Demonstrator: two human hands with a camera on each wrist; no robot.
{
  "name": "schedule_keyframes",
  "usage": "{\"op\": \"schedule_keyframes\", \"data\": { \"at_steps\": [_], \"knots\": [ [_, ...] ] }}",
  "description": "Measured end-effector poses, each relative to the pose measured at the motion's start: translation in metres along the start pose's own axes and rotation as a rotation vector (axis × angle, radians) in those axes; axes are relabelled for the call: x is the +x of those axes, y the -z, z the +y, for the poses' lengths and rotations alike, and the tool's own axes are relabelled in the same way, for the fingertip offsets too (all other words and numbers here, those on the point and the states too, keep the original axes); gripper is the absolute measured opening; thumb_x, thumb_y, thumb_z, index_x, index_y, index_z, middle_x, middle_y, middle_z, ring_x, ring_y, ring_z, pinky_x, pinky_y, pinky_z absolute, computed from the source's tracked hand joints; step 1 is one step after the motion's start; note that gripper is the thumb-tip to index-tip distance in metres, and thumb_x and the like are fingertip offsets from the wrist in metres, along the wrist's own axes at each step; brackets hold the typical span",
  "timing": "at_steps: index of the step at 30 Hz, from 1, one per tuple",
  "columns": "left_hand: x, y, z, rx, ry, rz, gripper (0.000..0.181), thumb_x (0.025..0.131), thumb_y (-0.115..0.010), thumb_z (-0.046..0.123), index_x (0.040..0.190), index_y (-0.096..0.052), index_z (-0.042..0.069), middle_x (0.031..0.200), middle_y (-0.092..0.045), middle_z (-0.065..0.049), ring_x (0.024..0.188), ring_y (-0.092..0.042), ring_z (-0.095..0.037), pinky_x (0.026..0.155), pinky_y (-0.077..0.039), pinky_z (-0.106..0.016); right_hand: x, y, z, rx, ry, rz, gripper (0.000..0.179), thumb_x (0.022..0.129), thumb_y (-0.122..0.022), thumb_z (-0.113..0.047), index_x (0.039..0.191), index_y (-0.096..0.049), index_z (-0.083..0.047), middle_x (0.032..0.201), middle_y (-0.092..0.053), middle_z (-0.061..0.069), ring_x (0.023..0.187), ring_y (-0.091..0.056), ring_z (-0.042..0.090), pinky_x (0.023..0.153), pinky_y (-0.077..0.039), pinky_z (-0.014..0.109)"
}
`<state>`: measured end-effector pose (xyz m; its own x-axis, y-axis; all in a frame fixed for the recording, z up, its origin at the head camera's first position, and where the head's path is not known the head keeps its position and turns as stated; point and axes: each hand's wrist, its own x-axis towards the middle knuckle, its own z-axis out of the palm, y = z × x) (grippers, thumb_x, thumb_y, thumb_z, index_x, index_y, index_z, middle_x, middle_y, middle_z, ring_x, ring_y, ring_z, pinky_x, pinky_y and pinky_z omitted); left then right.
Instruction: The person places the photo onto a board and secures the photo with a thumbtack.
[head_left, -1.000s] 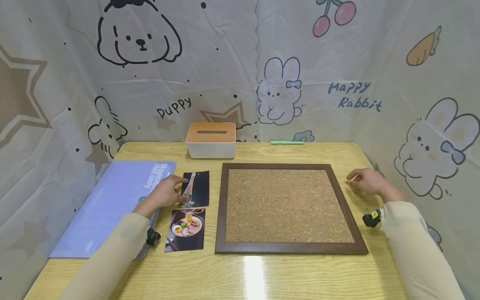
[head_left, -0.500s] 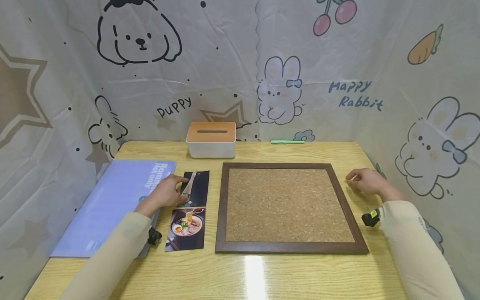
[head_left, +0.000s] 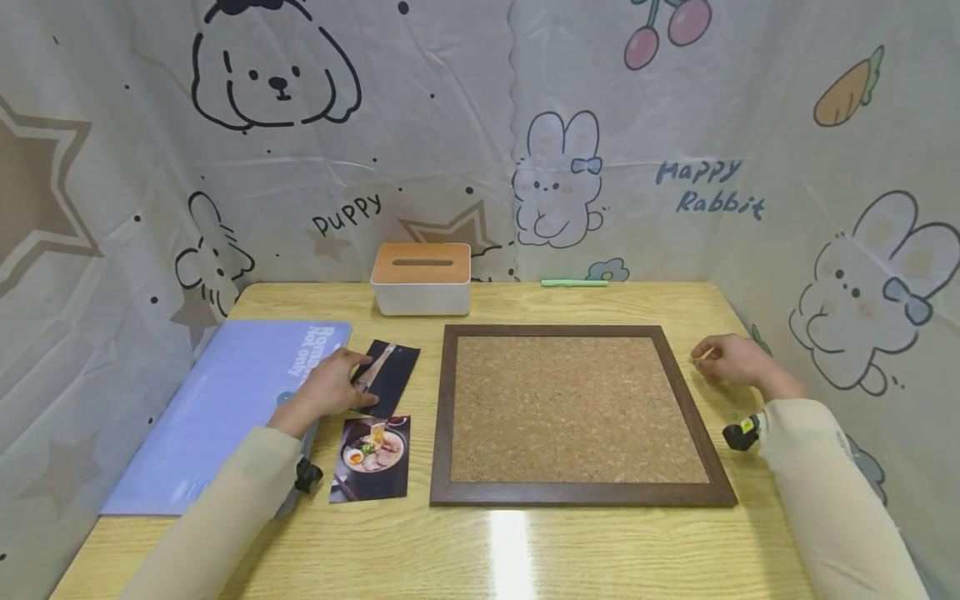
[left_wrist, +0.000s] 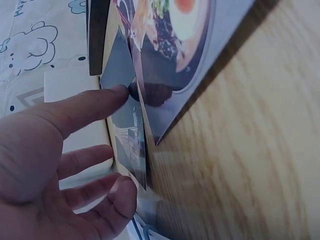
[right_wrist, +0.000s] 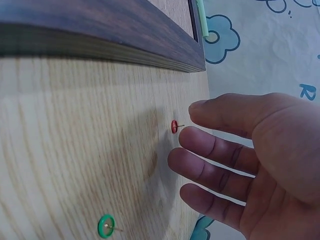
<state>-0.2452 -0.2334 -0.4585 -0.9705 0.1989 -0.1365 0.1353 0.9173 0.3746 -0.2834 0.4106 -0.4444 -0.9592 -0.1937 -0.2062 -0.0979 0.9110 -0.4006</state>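
Observation:
My left hand [head_left: 326,387] reaches over a dark photo print [head_left: 390,379] of a lit tower, its thumb and fingertips spread on the print's left part. In the left wrist view the thumb touches this print [left_wrist: 125,120] and the other fingers bend loosely beside it. Just below lies a ramen photo [head_left: 372,458], its upper edge overlapped by the tower print. At the right, my right hand [head_left: 735,362] hovers with relaxed fingers close to a red thumbtack [right_wrist: 174,126] on the table. Its pin points toward the thumb and index fingertips. A green thumbtack [right_wrist: 106,226] lies nearer.
A cork board [head_left: 577,408] in a brown frame lies between the hands. A purple folder [head_left: 217,417] lies under the left forearm. Along the back stand a tissue box [head_left: 422,279] and a green pen [head_left: 573,283], before a printed cloth backdrop.
Under the left hand, the tower photo has turned clockwise, its lower end swinging left toward the hand. The right hand stays almost still beside the red thumbtack.

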Motion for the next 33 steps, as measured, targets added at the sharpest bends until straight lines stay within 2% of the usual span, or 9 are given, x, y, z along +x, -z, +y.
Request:
{"op": "schedule_keyframes", "data": {
  "at_steps": [3, 10, 15, 22, 27, 33],
  "knots": [
    [0.001, -0.001, 0.000, 0.014, 0.017, 0.003, 0.075, 0.082, -0.082, 0.034, 0.144, -0.052, 0.004, 0.147, -0.044, -0.028, 0.126, -0.050, -0.050, 0.102, -0.043, -0.062, -0.001, 0.000, 0.000, -0.002, -0.004, 0.005, 0.025, 0.094, -0.061, -0.013, 0.112, -0.066, 0.004, 0.086, -0.069, 0.012, 0.072, -0.061, 0.015, 0.060, -0.045, 0.029],
    [0.002, -0.001, 0.002, 0.017, 0.053, -0.014, 0.076, 0.082, -0.082, 0.035, 0.144, -0.052, 0.003, 0.151, -0.038, -0.033, 0.135, -0.039, -0.055, 0.108, -0.035, -0.067, -0.003, 0.000, 0.002, -0.001, -0.003, 0.011, 0.025, 0.094, -0.060, -0.011, 0.112, -0.066, 0.004, 0.088, -0.070, 0.014, 0.074, -0.061, 0.016, 0.061, -0.045, 0.029],
    [0.003, 0.000, 0.002, -0.011, 0.049, -0.016, 0.075, 0.080, -0.084, 0.032, 0.142, -0.053, 0.003, 0.148, -0.040, -0.033, 0.134, -0.040, -0.055, 0.107, -0.038, -0.065, -0.003, 0.000, 0.005, -0.007, -0.005, 0.028, 0.024, 0.094, -0.059, -0.010, 0.112, -0.067, 0.004, 0.090, -0.070, 0.015, 0.074, -0.061, 0.017, 0.061, -0.044, 0.029],
    [0.003, 0.002, 0.001, -0.075, 0.015, -0.002, 0.058, 0.084, -0.079, 0.022, 0.135, -0.059, 0.002, 0.126, -0.062, -0.026, 0.116, -0.058, -0.044, 0.094, -0.049, -0.056, 0.001, -0.005, 0.011, 0.000, -0.005, 0.017, 0.021, 0.093, -0.058, -0.008, 0.108, -0.068, 0.003, 0.090, -0.071, 0.014, 0.073, -0.062, 0.016, 0.061, -0.046, 0.029],
    [0.002, 0.003, -0.002, -0.149, 0.007, -0.007, 0.050, 0.090, -0.074, 0.018, 0.135, -0.060, 0.003, 0.128, -0.061, -0.026, 0.113, -0.061, -0.041, 0.085, -0.054, -0.048, 0.004, -0.006, 0.012, -0.026, 0.018, 0.030, 0.017, 0.093, -0.058, -0.007, 0.103, -0.070, 0.000, 0.091, -0.071, 0.013, 0.075, -0.061, 0.018, 0.063, -0.048, 0.032],
    [0.003, 0.007, -0.004, -0.254, -0.009, 0.005, 0.048, 0.090, -0.072, 0.014, 0.136, -0.061, 0.004, 0.129, -0.059, -0.027, 0.113, -0.064, -0.043, 0.071, -0.057, -0.035, 0.007, -0.008, 0.011, -0.096, 0.028, 0.061, 0.010, 0.093, -0.064, -0.009, 0.094, -0.072, -0.004, 0.090, -0.072, 0.012, 0.085, -0.064, 0.028, 0.077, -0.049, 0.050]
  ]
}}
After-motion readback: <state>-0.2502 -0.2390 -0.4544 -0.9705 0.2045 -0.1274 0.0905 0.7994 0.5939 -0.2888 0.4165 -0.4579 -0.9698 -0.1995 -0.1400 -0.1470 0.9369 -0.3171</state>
